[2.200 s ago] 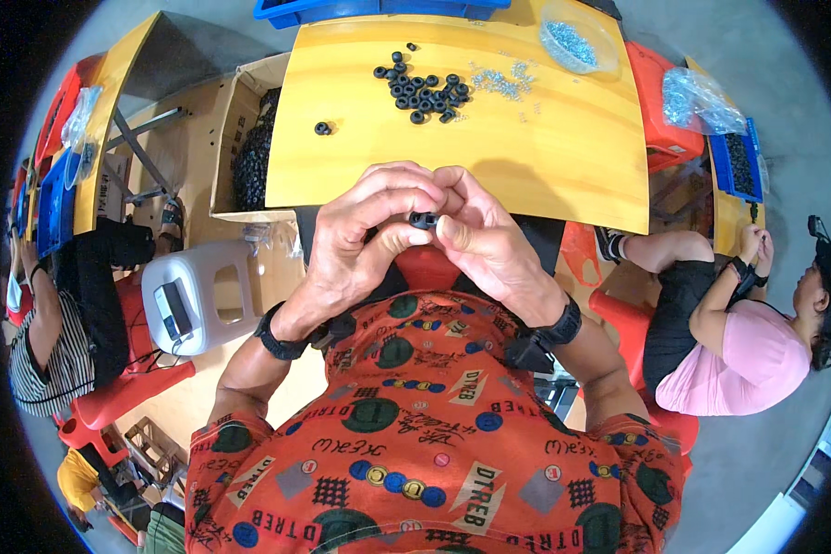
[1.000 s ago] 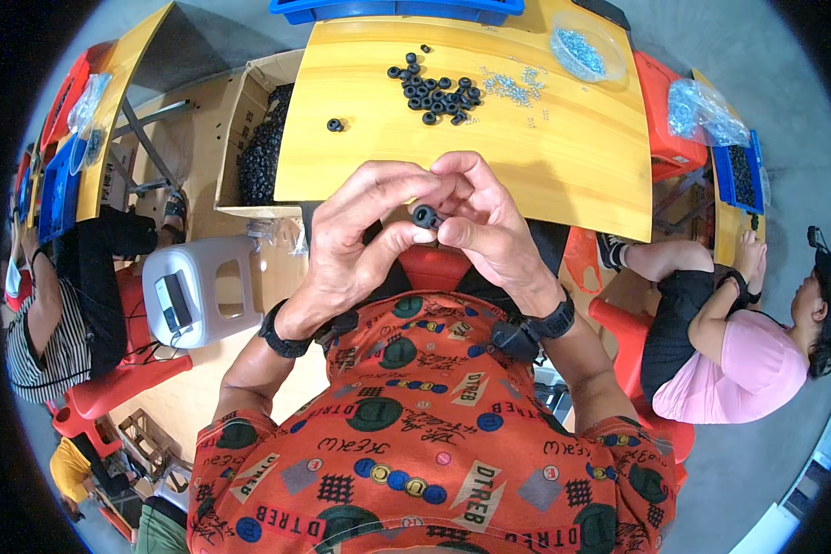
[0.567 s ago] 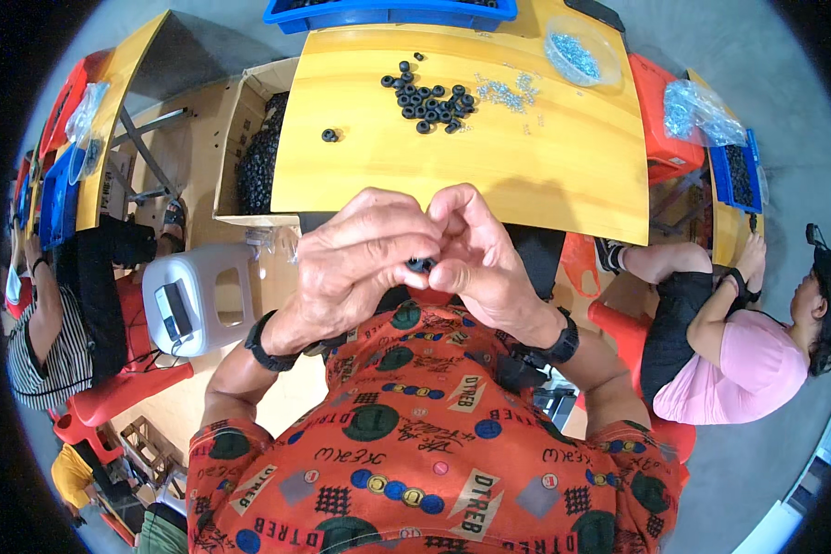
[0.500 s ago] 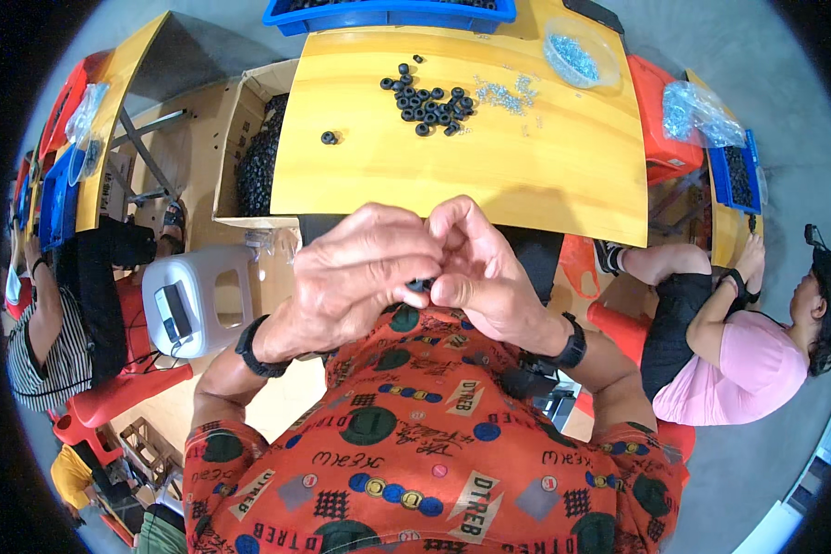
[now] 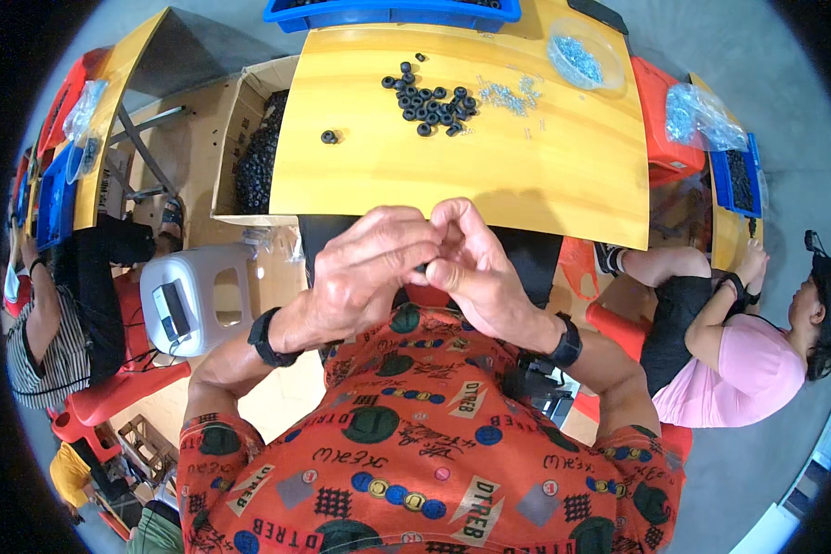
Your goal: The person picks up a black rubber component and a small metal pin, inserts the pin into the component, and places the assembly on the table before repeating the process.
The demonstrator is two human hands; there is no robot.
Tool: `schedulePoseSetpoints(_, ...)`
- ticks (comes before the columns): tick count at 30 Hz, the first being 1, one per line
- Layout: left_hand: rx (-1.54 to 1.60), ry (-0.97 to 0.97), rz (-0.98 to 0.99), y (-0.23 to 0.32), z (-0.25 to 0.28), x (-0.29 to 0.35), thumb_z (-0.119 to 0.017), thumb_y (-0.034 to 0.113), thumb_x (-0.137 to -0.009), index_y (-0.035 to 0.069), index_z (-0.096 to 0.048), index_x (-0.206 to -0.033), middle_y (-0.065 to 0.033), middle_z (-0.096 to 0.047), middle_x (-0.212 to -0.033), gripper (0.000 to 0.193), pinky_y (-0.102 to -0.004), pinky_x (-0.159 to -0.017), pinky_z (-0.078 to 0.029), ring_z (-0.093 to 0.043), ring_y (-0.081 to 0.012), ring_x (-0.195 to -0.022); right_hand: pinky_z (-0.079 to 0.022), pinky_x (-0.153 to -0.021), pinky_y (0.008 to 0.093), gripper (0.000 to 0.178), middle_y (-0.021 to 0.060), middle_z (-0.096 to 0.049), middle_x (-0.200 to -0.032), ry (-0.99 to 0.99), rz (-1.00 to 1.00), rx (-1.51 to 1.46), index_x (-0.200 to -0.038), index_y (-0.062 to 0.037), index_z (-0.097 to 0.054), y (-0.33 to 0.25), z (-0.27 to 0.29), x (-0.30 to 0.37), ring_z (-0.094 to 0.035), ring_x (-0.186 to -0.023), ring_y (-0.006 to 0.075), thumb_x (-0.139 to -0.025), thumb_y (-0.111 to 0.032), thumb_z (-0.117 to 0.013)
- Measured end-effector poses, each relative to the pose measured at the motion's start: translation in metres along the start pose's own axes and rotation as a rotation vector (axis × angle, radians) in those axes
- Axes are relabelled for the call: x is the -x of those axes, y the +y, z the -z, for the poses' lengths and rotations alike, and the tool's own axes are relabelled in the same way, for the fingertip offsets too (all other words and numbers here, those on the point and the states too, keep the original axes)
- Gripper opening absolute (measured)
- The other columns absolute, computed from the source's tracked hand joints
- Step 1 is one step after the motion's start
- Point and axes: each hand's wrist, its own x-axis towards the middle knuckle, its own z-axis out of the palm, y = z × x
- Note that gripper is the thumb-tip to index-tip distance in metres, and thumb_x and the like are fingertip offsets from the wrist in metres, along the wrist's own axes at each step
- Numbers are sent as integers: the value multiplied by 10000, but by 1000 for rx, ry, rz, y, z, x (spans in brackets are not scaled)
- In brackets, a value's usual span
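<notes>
Fingertips of the left hand (image 5: 365, 263) and the right hand (image 5: 480, 268) meet just off the near edge of the yellow desk (image 5: 388, 180), in front of the wearer's red printed shirt (image 5: 415, 415). Both hands are curled inward, pinching a small black piece (image 5: 422, 268) between them; most of it is hidden by the fingers, so its exact shape cannot be told. A dark band (image 5: 268, 337) circles the left wrist, and a dark watch (image 5: 568, 340) the right.

On the far half of the desk lies a loose cluster of black rings (image 5: 429, 106), some touching. One black knob (image 5: 330, 137) sits apart, to the left. Just right of the cluster, small clear bits (image 5: 512, 95) are scattered, and a clear bowl (image 5: 609, 72) of bluish pieces stands at the far right corner. At the far edge is a blue tray (image 5: 392, 17) with dark pieces in it.

Left of the desk, a cardboard box (image 5: 225, 171) holds many black pieces (image 5: 257, 166). To the right are a red bin (image 5: 656, 152) and a clear bag (image 5: 706, 118) with bluish contents. Farther right sits a person in a pink top (image 5: 739, 360), hands near another desk.
</notes>
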Motion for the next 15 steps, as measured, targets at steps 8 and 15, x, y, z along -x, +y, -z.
schedulePoseSetpoints(8, 255, 126, 93, 2, 9, -13, -751, 85, -730, -1, -674, -975, -108, -649, -1017, 271, -369, -772, -514, -619, -276, -923, -469, -840, 252, 490, 35, -528, -1027, -27, 107, 36, -1211, -69, -398, -10, -12, -16, -553, -931, 108, -847, -81, -725)
schedulePoseSetpoints(15, 226, 80, 30, 11, 17, -16, -748, 106, -736, -2, -695, -1010, -116, -653, -1036, 299, -372, -801, -509, -621, -279, -940, -476, -860, 269, 559, 46, -545, -1058, -86, 99, 73, -1270, -63, -371, -16, -15, -9, -570, -974, 129, -838, -61, -725)
